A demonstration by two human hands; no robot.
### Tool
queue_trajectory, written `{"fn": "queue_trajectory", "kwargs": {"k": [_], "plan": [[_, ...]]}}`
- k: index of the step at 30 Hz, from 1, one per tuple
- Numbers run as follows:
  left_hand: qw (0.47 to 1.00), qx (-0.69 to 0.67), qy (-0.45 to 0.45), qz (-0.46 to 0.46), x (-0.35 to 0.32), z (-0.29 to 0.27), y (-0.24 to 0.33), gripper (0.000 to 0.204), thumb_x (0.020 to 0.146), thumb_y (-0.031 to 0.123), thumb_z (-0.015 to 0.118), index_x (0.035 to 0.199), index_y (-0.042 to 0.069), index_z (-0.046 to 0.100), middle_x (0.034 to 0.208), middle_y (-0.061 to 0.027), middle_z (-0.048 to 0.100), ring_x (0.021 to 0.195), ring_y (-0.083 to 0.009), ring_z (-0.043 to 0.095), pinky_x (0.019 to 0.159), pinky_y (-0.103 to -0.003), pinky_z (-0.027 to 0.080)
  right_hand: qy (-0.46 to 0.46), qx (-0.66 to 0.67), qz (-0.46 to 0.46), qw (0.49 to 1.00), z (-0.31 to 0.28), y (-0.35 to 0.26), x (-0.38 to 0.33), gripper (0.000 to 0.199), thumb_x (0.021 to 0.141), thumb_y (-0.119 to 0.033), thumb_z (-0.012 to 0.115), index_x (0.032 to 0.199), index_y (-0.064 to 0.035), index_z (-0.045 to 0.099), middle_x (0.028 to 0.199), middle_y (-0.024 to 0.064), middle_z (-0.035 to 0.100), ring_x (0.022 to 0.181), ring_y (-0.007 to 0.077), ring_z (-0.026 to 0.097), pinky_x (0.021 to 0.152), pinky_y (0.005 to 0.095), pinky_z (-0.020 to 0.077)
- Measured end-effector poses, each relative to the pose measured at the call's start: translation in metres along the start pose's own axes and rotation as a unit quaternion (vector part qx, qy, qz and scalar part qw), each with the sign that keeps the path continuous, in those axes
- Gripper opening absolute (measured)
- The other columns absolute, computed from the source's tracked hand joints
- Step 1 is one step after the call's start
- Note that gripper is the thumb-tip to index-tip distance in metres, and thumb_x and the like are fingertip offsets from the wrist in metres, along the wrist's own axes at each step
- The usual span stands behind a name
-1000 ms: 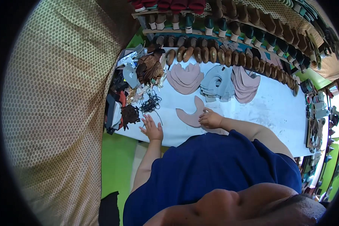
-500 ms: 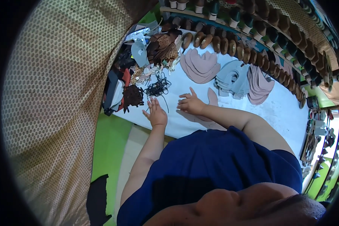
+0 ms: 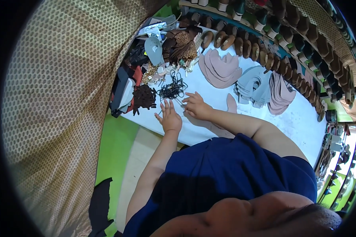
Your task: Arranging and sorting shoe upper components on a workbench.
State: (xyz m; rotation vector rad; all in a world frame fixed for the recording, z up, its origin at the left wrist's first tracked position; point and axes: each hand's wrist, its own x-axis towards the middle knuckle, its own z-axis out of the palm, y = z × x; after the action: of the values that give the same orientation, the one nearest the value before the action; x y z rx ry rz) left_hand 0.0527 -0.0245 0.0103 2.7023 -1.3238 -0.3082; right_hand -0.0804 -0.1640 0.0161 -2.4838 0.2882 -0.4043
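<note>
A tangle of thin black cords [image 3: 173, 87] lies on the white table [image 3: 296, 122], just beyond both hands and to the right of a dark brown bundle of strips [image 3: 144, 98]. The left hand [image 3: 171, 118] is spread with nothing visible in it; the right hand [image 3: 197, 106] has its fingers parted and looks unladen, though whether its fingertips touch a loose strand cannot be told. The cords look light, limp and hard to break, but likely to snag; a pinch on one free end at the tangle's edge seems the best hold.
</note>
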Motion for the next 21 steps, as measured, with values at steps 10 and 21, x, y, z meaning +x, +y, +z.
{"fn": "queue_trajectory", "kwargs": {"k": [10, 21], "plan": [[1.0, 0.024, 0.002, 0.006, -0.001, -0.001, 0.002, 0.067, 0.091, 0.017, 0.045, 0.155, 0.018, 0.026, 0.164, -0.0071, 0.013, 0.151, -0.0304, 0.011, 0.115, -0.064, 0.002, 0.057, 0.202, 0.086, 0.974, -0.167, -0.041, -0.068, 0.009, 0.084, -0.018, 0.069, 0.09, -0.0105, 0.067, 0.137, 0.0128, 0.054, 0.139, 0.0398, 0.033, 0.113, 0.0502, 0.0258], [0.998, 0.052, 0.026, 0.007, -0.003, 0.003, 0.002, 0.068, 0.09, 0.018, 0.045, 0.155, 0.02, 0.025, 0.164, -0.0082, 0.015, 0.151, -0.0306, 0.012, 0.114, -0.068, 0.003, -0.016, 0.067, 0.276, 0.959, -0.113, 0.033, -0.136, 0.015, 0.083, -0.028, 0.067, 0.078, -0.0158, 0.074, 0.096, 0.0078, 0.072, 0.132, 0.0345, 0.047, 0.112, 0.0557, 0.0241]]}}
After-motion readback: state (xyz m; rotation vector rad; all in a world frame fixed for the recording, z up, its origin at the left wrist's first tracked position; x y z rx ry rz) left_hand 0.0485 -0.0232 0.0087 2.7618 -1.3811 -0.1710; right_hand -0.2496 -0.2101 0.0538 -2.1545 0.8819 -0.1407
